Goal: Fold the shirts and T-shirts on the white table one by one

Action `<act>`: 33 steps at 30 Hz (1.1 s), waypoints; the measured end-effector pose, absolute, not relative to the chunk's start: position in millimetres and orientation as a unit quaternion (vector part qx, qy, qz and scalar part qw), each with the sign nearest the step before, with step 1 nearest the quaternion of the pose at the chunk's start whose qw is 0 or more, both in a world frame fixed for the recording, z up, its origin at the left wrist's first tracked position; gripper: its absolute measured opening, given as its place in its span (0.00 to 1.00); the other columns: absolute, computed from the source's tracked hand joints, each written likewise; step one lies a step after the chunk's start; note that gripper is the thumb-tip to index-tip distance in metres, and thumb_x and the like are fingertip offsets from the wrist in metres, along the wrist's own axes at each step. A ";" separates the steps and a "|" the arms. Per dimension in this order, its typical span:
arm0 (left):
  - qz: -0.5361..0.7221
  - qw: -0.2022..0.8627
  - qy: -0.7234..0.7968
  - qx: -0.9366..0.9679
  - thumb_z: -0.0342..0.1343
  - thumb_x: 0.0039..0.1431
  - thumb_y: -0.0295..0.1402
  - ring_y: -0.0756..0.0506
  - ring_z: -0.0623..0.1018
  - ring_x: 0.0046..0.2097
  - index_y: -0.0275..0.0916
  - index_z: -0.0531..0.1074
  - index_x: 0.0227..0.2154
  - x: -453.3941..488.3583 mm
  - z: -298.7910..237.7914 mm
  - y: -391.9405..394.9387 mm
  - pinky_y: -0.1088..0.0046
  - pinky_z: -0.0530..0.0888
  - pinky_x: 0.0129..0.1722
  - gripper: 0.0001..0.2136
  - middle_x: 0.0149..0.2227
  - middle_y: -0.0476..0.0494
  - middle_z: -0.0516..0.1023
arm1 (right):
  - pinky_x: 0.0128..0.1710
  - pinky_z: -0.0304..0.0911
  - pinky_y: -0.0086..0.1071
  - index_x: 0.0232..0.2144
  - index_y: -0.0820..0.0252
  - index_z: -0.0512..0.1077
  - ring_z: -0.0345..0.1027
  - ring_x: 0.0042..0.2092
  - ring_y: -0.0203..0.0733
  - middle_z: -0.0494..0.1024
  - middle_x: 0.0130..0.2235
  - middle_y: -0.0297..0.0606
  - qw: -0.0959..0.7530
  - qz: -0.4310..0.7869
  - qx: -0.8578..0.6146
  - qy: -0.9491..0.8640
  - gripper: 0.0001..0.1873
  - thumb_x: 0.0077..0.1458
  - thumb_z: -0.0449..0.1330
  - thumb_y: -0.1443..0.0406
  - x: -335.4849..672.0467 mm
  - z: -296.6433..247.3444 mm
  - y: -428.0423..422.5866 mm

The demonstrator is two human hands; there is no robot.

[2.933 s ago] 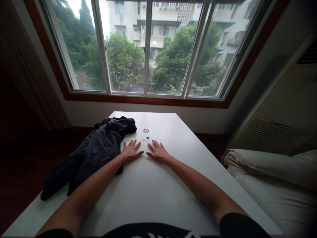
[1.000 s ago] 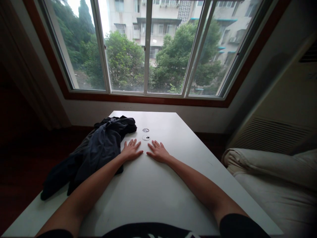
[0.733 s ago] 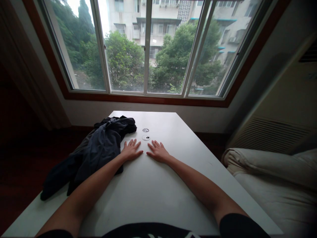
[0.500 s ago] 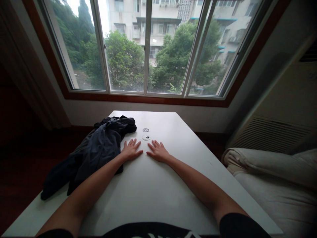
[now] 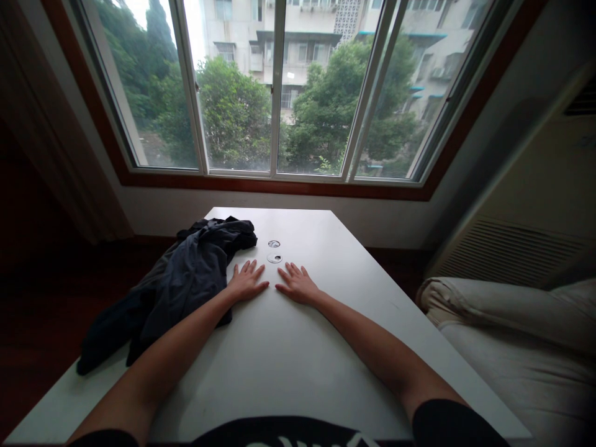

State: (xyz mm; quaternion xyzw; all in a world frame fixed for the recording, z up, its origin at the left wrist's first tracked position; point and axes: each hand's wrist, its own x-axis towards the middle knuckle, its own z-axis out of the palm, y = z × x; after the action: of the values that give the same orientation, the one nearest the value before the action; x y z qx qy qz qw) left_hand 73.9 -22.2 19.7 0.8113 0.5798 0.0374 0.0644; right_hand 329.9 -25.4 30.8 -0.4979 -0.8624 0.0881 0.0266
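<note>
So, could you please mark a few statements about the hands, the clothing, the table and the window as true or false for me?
1. The left hand and the right hand lie palm down on the white table. True.
2. The left hand is clasped over the right hand. False: they are apart, with a gap between the thumbs.
3. The dark clothing lies in a crumpled heap on the left hand's side. True.
4. The right hand grips the dark clothing. False: it holds nothing, and its fingers are spread.
5. Trees show through the window beyond the white table. True.
</note>
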 end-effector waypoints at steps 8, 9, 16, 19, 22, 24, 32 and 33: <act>0.034 0.064 0.580 0.811 0.36 0.67 0.64 0.32 0.39 0.77 0.48 0.50 0.75 73.7 19.2 -22.2 0.39 0.40 0.70 0.40 0.77 0.38 0.41 | 0.72 0.24 0.51 0.76 0.51 0.47 0.28 0.77 0.55 0.36 0.77 0.42 0.026 0.088 -0.498 -0.862 0.47 0.66 0.38 0.35 329.7 30.8 -25.4; 0.035 0.064 0.579 0.812 0.36 0.67 0.64 0.32 0.39 0.77 0.48 0.50 0.75 73.3 18.5 -21.7 0.39 0.40 0.70 0.40 0.77 0.38 0.41 | 0.72 0.24 0.51 0.76 0.51 0.46 0.28 0.77 0.55 0.36 0.77 0.43 0.026 0.088 -0.498 -0.862 0.47 0.66 0.38 0.35 329.8 30.6 -25.3; 0.036 0.057 0.578 0.813 0.36 0.67 0.64 0.31 0.40 0.76 0.47 0.50 0.75 72.2 14.2 -18.7 0.38 0.41 0.70 0.40 0.77 0.37 0.41 | 0.72 0.25 0.52 0.76 0.52 0.46 0.28 0.77 0.56 0.36 0.77 0.43 0.027 0.083 -0.495 -0.864 0.47 0.66 0.38 0.35 330.1 28.3 -23.9; 0.037 0.056 0.578 0.813 0.37 0.67 0.64 0.31 0.40 0.76 0.48 0.50 0.75 72.2 13.5 -18.3 0.38 0.41 0.69 0.40 0.77 0.37 0.41 | 0.72 0.25 0.52 0.76 0.52 0.47 0.29 0.77 0.56 0.37 0.77 0.43 0.031 0.082 -0.494 -0.865 0.47 0.66 0.39 0.35 330.4 27.3 -23.4; 0.041 0.056 0.576 0.815 0.36 0.67 0.64 0.31 0.40 0.76 0.48 0.50 0.75 71.8 13.4 -18.4 0.37 0.41 0.69 0.40 0.77 0.37 0.41 | 0.72 0.26 0.53 0.76 0.52 0.47 0.29 0.77 0.56 0.38 0.77 0.44 0.035 0.081 -0.491 -0.866 0.47 0.66 0.39 0.35 330.6 26.8 -23.0; 0.040 0.057 0.576 0.815 0.36 0.67 0.64 0.30 0.40 0.76 0.48 0.50 0.75 71.6 13.3 -18.4 0.37 0.40 0.69 0.40 0.77 0.37 0.41 | 0.72 0.26 0.53 0.76 0.52 0.47 0.29 0.77 0.57 0.38 0.77 0.44 0.035 0.083 -0.492 -0.866 0.47 0.66 0.39 0.34 330.7 26.6 -22.7; 0.038 0.055 0.578 0.813 0.36 0.67 0.65 0.31 0.40 0.76 0.48 0.50 0.75 71.4 11.4 -16.8 0.38 0.41 0.69 0.40 0.77 0.37 0.41 | 0.72 0.25 0.53 0.76 0.51 0.47 0.28 0.77 0.56 0.37 0.77 0.44 0.036 0.084 -0.491 -0.866 0.47 0.66 0.39 0.34 331.0 25.3 -21.7; 0.038 0.055 0.577 0.814 0.36 0.67 0.65 0.31 0.40 0.76 0.48 0.50 0.75 71.3 11.2 -16.6 0.38 0.41 0.69 0.40 0.77 0.37 0.41 | 0.72 0.26 0.53 0.76 0.51 0.47 0.28 0.77 0.56 0.37 0.77 0.44 0.037 0.084 -0.491 -0.866 0.47 0.66 0.39 0.34 330.9 25.2 -21.6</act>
State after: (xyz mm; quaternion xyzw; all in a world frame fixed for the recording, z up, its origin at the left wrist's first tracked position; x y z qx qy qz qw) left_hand 71.3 -16.6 11.2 0.8139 0.5772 0.0377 0.0554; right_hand 330.9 -21.6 25.2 -0.4914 -0.8661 0.0835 0.0366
